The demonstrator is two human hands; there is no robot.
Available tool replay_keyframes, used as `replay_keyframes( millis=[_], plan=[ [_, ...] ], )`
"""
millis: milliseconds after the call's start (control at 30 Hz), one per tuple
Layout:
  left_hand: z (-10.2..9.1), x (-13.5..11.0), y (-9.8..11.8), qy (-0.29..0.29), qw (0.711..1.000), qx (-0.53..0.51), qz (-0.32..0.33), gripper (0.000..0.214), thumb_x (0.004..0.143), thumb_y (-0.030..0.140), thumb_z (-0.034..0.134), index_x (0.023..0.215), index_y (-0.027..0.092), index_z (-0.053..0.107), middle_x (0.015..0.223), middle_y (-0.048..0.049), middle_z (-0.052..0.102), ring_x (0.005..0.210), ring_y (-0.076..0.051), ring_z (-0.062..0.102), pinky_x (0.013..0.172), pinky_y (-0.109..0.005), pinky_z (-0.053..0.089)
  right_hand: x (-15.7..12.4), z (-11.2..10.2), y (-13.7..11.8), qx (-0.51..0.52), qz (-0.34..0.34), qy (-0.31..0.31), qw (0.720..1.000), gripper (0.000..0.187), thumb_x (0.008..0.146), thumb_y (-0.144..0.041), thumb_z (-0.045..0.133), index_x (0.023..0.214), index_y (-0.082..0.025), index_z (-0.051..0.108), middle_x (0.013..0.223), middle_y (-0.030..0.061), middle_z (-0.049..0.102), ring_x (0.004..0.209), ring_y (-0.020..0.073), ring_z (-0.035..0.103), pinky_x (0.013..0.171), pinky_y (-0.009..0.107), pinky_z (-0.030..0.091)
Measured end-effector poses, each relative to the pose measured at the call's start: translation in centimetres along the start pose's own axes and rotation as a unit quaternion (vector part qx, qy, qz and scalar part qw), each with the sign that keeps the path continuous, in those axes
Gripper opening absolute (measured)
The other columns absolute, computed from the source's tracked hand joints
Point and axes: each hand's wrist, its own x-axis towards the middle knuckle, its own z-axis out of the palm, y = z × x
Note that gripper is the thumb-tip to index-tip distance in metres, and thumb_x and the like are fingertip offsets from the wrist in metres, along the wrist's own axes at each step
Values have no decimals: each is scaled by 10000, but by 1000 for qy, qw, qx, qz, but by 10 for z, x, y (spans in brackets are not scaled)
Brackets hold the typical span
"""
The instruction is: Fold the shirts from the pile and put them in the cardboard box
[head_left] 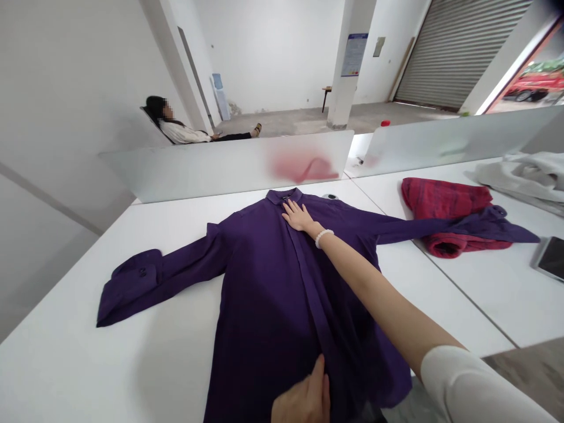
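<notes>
A dark purple button shirt [264, 294] lies front-up and spread flat on the white table [88, 352], sleeves stretched out to both sides. My right hand [298, 216] reaches far forward and lies flat, fingers stretched out, on the shirt's chest just below the collar; a white bead bracelet is on that wrist. My left hand [304, 398] is at the bottom edge of the view, pressing on the button placket near the hem with the thumb pointing up; its other fingers are out of sight.
A folded red garment [445, 200] lies under the shirt's right sleeve end. A grey-white cloth [524, 176] and a dark phone or tablet [550, 257] sit at the right. Frosted divider panels [198, 170] run along the table's back. A person reclines in a chair [176, 126] beyond.
</notes>
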Motion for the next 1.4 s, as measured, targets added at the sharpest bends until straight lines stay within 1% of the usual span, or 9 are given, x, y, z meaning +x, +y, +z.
replay_keyframes(
  millis=[100, 267, 533, 700, 800, 967, 1167, 1300, 1400],
  plan=[
    [-12, 36, -2, 93, 993, 44, 52, 303, 914, 178, 408, 1112, 164, 636, 877, -65, 712, 795, -176, 685, 708, -285, 569, 9, 1, 2, 3, 0, -7, 1000, 598, 973, -447, 176, 1497, -159, 186, 1561, 102, 114, 1431, 258, 95, 1128, 526, 107],
    [7, 55, -5, 32, 988, 123, 88, 462, 924, 266, 410, 1368, 138, 417, 1385, -113, 495, 1279, -277, 452, 970, -465, 491, 22, 1, 1, 4, -2, -13, 1000, 598, 972, -457, 169, 1498, -174, 182, 1563, 87, 110, 1431, 251, 94, 1130, 520, 109],
    [-7, 34, -69, -33, 986, 146, 79, 639, 931, 356, 391, 1480, 188, 110, 1458, -96, 385, 1347, -290, 345, 986, -513, 461, 31, 0, 0, 12, -13, 36, 999, 562, 977, -413, 206, 1472, -153, 268, 1543, 113, 198, 1414, 263, 175, 1114, 517, 169],
    [-33, 23, -107, -13, 976, 219, -3, 633, 923, 401, 396, 1473, 180, 176, 1482, -107, 340, 1378, -293, 271, 1022, -505, 427, 12, -11, -14, 9, -27, 147, 989, 475, 976, -305, 250, 1363, -111, 446, 1518, 134, 269, 1403, 269, 181, 1097, 476, 209],
    [-36, 20, -109, -23, 971, 239, -9, 598, 923, 423, 384, 1448, 159, 271, 1482, -104, 342, 1379, -285, 275, 1049, -494, 401, -12, -22, -22, 31, -33, 184, 982, 412, 954, -242, 314, 1285, -109, 520, 1425, 147, 422, 1287, 274, 379, 1028, 420, 328],
    [-33, 13, -112, -28, 970, 241, -14, 577, 934, 423, 330, 1425, 122, 328, 1484, -113, 333, 1379, -292, 277, 1052, -498, 387, -100, -61, -3, 109, -21, 174, 978, 315, 899, -172, 408, 1153, -136, 592, 1189, 103, 620, 1013, 196, 594, 889, 289, 431],
    [-53, 17, -144, -88, 970, 224, 28, 560, 923, 456, 262, 1345, 161, 483, 1405, -89, 466, 1284, -290, 446, 1002, -484, 427, -296, -99, 43, 285, 152, 103, 941, 293, 875, -411, 434, 833, -186, 616, 667, 6, 661, 542, 137, 601, 589, 249, 453],
    [-69, 90, -155, -156, 967, 188, 74, 539, 924, 370, 206, 1211, 154, 608, 1253, -96, 615, 1146, -266, 570, 1014, -439, 401, -408, -77, 33, 315, 274, 31, 908, 448, 850, -538, 437, 561, -220, 565, 501, 26, 612, 492, 180, 589, 568, 286, 452],
    [-60, 165, -157, -130, 977, 165, 37, 530, 911, 391, 258, 1216, 108, 587, 1261, -118, 606, 1172, -257, 544, 1056, -409, 345, -450, -49, 0, 384, 307, -7, 871, 437, 812, -593, 502, 670, -220, 680, 687, 71, 706, 661, 250, 659, 662, 335, 497]
  ],
)
